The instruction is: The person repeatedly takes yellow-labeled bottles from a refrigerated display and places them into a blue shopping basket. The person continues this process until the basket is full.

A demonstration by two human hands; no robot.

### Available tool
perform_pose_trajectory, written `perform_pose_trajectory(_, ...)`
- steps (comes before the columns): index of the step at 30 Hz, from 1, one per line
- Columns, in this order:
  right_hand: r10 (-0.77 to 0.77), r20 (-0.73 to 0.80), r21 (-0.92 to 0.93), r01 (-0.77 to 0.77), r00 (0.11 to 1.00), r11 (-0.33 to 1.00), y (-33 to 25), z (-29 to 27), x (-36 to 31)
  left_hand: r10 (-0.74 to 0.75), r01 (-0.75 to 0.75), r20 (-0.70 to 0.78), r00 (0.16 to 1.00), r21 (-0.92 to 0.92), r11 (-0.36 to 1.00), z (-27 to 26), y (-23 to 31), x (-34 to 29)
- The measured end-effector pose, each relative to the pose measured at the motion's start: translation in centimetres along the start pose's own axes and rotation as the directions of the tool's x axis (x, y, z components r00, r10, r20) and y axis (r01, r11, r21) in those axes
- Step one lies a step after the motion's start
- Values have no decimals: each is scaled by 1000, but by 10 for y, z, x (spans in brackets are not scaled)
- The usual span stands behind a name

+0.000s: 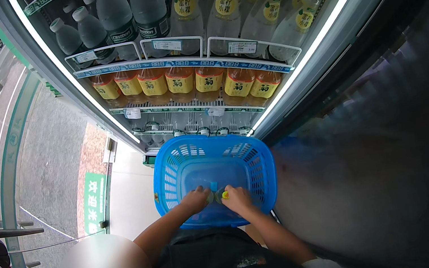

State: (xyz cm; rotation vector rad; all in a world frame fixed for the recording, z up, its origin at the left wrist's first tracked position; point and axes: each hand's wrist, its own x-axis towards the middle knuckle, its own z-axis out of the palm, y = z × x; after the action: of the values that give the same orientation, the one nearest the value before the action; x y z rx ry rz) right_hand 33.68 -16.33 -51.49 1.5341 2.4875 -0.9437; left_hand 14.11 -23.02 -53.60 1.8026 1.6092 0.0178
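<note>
Both hands reach down into a blue plastic shopping basket (157,175) with slotted sides. My right hand (238,201) is closed around the top of a small clear bottle (218,195) with a yellow cap, near the basket's near side. My left hand (196,200) is closed just left of that bottle, its fingers curled. Whatever the left fingers hold is too small and hidden to make out. A small light-blue patch (214,185) shows on the basket floor just beyond the hands.
Beyond the basket stands a lit drinks cooler with clear water bottles (149,13), yellow-capped bottles (226,3) and a row of yellow-labelled tea bottles (180,79) behind wire shelf rails (170,44). A green floor mat (94,198) lies left. The dark cooler door (337,49) stands right.
</note>
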Motion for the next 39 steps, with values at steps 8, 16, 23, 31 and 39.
perform_pose_trajectory(8,3,57,-3,-3,998,1000,-5,-4,-8,-100,102,79,992,-14,995,-17,9,-6)
perform_pose_trajectory(16,-127,80,-58,132,989,990,-34,-123,27,173,-175,-98,980,-9,985,-152,28,11)
perform_pose_trajectory(23,-473,-705,106,739,528,665,-177,-427,-3,463,-379,-671,579,280,882,-434,168,-61)
perform_pose_trajectory(31,-384,-843,-60,643,378,764,-313,-622,18,413,-377,-890,193,322,869,-610,264,-57)
perform_pose_trajectory(39,-355,-863,-218,369,359,903,-337,-627,60,370,-353,-886,279,264,898,-637,255,-33)
